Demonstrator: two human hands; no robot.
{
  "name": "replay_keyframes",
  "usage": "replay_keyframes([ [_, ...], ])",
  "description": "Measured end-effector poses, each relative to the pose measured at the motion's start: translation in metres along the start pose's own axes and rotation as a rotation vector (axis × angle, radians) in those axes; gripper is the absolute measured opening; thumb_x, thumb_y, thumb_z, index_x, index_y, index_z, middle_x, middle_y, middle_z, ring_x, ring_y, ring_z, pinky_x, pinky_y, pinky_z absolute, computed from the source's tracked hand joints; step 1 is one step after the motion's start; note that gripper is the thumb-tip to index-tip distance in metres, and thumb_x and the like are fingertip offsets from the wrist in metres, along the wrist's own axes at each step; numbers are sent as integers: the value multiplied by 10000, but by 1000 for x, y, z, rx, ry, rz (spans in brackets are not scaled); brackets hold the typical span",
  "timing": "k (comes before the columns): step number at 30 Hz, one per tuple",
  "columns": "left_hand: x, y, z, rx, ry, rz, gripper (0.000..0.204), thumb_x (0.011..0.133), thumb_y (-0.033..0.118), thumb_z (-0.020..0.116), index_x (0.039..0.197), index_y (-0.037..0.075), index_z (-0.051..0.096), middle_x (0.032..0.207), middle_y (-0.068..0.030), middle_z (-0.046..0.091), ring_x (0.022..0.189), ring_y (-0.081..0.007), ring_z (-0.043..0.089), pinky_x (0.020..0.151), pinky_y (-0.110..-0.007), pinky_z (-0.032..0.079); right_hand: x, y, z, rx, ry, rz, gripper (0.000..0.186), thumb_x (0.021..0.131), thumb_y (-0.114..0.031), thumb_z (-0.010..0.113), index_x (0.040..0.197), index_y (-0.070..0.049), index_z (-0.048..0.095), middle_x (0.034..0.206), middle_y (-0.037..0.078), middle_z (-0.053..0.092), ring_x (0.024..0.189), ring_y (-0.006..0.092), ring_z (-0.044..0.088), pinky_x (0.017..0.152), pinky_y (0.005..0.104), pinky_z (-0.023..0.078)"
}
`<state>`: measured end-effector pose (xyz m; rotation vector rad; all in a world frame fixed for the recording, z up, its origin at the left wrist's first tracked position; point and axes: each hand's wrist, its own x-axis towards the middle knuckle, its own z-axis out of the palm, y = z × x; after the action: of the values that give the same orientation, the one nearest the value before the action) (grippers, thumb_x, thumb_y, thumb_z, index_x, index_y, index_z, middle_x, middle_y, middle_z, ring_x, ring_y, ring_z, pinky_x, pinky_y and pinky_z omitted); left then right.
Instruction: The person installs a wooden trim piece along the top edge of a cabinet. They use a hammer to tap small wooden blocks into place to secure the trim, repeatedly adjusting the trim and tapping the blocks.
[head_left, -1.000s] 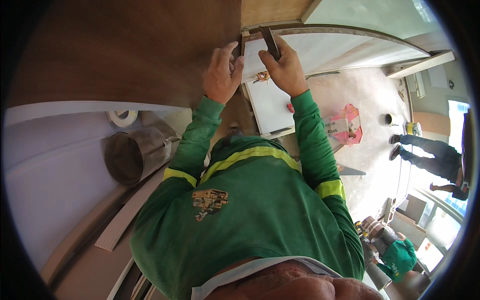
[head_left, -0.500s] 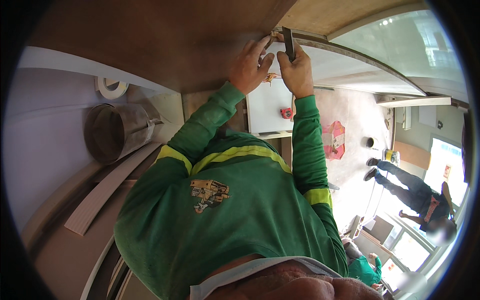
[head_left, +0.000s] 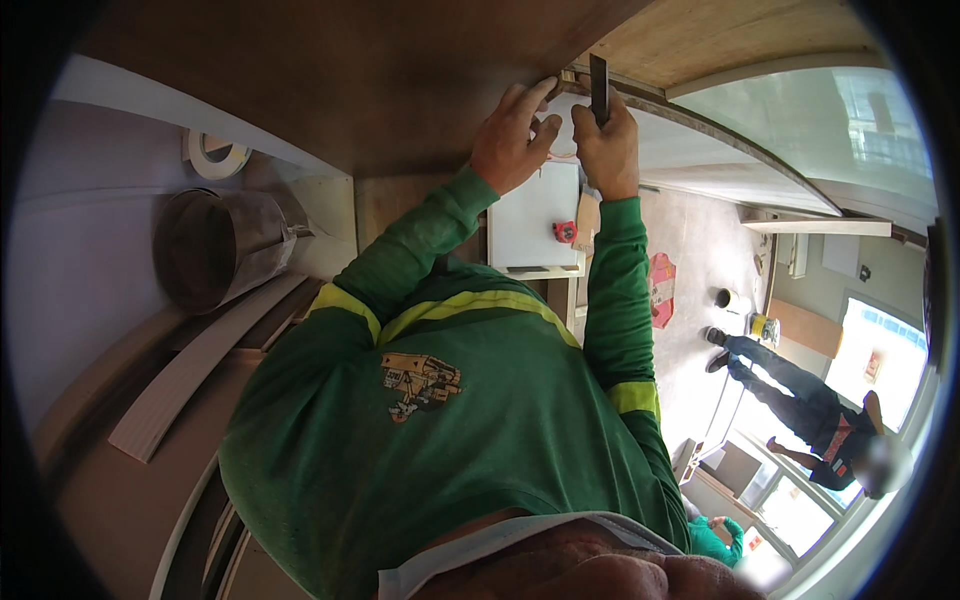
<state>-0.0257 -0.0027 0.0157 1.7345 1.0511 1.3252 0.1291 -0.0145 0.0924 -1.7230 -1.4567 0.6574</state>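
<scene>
Lower end hidden, one dark bar [head_left: 599, 85] sits clasped in the right hand [head_left: 609, 150]; whether the left hand [head_left: 512, 143] pinches anything cannot be told

"Any way through for a hand?"
"A narrow gap between the left fingers [head_left: 535, 95] and the right fingers [head_left: 618, 113], with the white desk [head_left: 525, 215] beyond."
"What's in the way?"
"Brown panel [head_left: 340, 85] at the left, white panel [head_left: 700, 147] at the right, dark bar [head_left: 599, 88] jutting from the right fingers."

The shirt [head_left: 440, 450] is green with yellow bands [head_left: 480, 302], the bar [head_left: 599, 88] dark grey.
</scene>
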Motion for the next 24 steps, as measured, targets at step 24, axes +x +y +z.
replay_keyframes([
  [24,10,7,4,30,-9,27,492,976,73,697,1461,43,619,1263,-140,629,1022,-258,713,881,-362,627,23,9,-15,-26,-142,-15,450,873,-162,641,1281,11,721,800,225,672,747,335,649,786,437,543],
])
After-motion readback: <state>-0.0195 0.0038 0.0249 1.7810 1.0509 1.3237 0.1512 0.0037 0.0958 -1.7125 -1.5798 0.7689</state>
